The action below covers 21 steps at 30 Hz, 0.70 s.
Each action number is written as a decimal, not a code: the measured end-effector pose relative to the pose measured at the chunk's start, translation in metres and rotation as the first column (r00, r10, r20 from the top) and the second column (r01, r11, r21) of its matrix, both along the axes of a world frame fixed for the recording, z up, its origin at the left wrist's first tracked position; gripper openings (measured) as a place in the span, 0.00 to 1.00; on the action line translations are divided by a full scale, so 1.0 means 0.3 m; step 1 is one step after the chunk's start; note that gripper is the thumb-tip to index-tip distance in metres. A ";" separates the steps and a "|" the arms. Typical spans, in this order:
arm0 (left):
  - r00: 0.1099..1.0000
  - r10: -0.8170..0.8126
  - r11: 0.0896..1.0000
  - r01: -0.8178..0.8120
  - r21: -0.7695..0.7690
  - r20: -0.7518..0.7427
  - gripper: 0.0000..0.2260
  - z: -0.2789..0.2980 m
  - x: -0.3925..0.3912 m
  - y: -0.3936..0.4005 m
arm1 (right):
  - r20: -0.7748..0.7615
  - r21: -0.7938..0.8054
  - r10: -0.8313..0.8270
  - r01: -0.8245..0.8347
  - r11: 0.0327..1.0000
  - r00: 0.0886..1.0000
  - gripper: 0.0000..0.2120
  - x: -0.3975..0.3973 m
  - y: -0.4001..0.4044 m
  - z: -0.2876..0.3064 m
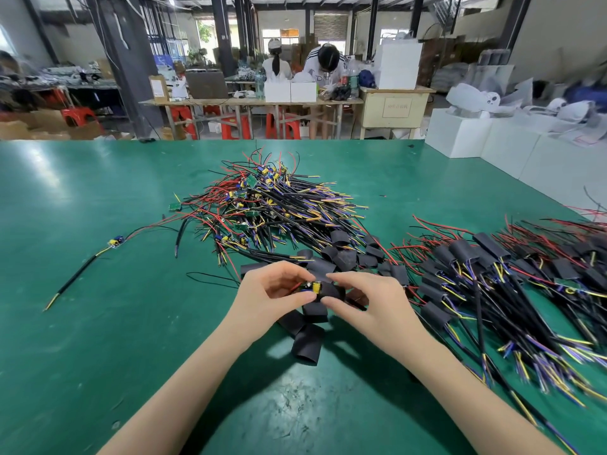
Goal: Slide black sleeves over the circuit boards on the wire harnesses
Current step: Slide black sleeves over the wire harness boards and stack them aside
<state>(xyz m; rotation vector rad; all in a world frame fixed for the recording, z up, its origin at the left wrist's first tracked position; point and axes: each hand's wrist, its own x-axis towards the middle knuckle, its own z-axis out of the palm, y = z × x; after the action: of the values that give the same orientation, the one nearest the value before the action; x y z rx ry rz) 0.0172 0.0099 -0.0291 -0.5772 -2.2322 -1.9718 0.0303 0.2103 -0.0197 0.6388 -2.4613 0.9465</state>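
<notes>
My left hand pinches a small circuit board with a yellow part and red and black leads. My right hand grips a black sleeve that partly covers the board's right end. Both hands meet just above the green table. Loose black sleeves lie under and behind the hands. A pile of bare wire harnesses with green boards sits at the middle of the table. Sleeved harnesses are heaped on the right.
One single harness lies apart at the left. White boxes stand past the table's right far corner. Two people work at a far bench, with red stools beneath it.
</notes>
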 end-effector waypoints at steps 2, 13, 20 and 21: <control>1.000 0.017 1.000 -0.017 -0.010 -0.004 0.08 -0.001 0.002 0.004 | 0.003 -0.021 0.030 -0.030 0.999 1.000 0.17 -0.004 -0.001 0.002; 0.998 -0.033 0.998 0.035 -0.049 0.049 0.10 -0.012 0.003 0.008 | 0.094 -0.055 0.117 -0.112 0.992 0.989 0.17 -0.012 0.004 -0.007; 0.999 -0.040 0.995 0.043 -0.087 0.033 0.09 -0.010 0.009 0.011 | 0.114 -0.120 0.103 -0.089 0.989 0.988 0.17 -0.004 -0.001 0.000; 0.999 -0.031 0.996 0.033 -0.082 0.026 0.09 -0.008 0.009 0.012 | 0.107 -0.097 0.050 -0.040 0.994 0.993 0.18 -0.003 0.000 0.000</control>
<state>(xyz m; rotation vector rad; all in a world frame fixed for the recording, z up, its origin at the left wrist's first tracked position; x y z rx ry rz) 0.0199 0.0136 -0.0315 -0.6046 -2.3428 -1.9186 0.0294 0.2102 -0.0198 0.6281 -2.4879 1.1367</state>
